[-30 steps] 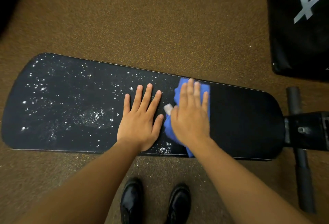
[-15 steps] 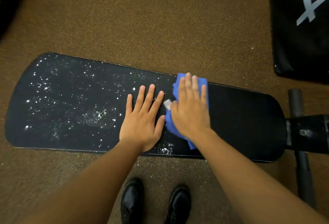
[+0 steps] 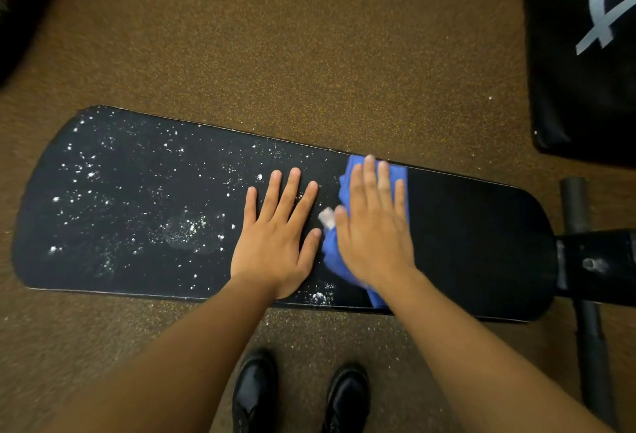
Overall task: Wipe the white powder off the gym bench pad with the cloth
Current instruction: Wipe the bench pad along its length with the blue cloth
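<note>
A long black bench pad (image 3: 475, 243) lies across the view. White powder (image 3: 186, 226) speckles its left half and a small patch (image 3: 320, 296) sits at the near edge; the right part looks clean. My right hand (image 3: 373, 226) presses flat on a blue cloth (image 3: 332, 253) near the pad's middle, fingers reaching the far edge. A small white tag (image 3: 327, 217) sticks out of the cloth by my thumb. My left hand (image 3: 275, 243) rests flat on the pad just left of the cloth, fingers spread, holding nothing.
Brown speckled floor (image 3: 309, 54) surrounds the pad. The bench's black frame and bar (image 3: 585, 260) stick out at the right end. A black pad with pale lettering (image 3: 585, 54) stands at the upper right. My two black shoes (image 3: 254, 394) are below the near edge.
My right hand has slid the cloth a little toward the pad's far edge. My left hand has stayed flat in the same spot.
</note>
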Available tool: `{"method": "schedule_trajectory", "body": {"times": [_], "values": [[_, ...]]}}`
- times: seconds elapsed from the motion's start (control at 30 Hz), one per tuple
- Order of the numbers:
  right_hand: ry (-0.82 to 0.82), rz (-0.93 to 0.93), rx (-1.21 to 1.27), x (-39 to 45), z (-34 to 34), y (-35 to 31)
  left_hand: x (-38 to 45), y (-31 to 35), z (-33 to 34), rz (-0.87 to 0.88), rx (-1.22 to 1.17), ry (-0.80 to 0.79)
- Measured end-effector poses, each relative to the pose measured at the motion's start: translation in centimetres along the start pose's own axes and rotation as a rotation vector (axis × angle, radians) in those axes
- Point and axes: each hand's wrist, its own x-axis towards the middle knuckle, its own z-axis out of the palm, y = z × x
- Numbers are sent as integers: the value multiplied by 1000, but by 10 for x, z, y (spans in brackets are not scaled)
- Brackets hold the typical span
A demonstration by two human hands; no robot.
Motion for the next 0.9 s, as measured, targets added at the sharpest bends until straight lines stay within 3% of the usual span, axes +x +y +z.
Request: {"method": "schedule_trajectory", "body": {"times": [0.13,0.3,0.4,0.53,0.63,0.8,0.9], "values": [[-50,-210,-34,-55,1,25,0,-1,0,-6,2,-5],[14,142,-3,-4,-6,49,0,0,-2,-7,12,-15],[52,208,43,21,-2,19,-1,0,-1,-10,12,-9],[3,-60,13,-23,3,-7,-1,-1,-1,-4,-4,-5],[-36,-191,-12,-57,2,20,-1,0,-2,-10,9,-7],[22,161,31,3,-5,30,0,1,-2,-14,12,-9],[38,176,62,23,0,-4,-1,-1,-1,-11,4,-1]]}}
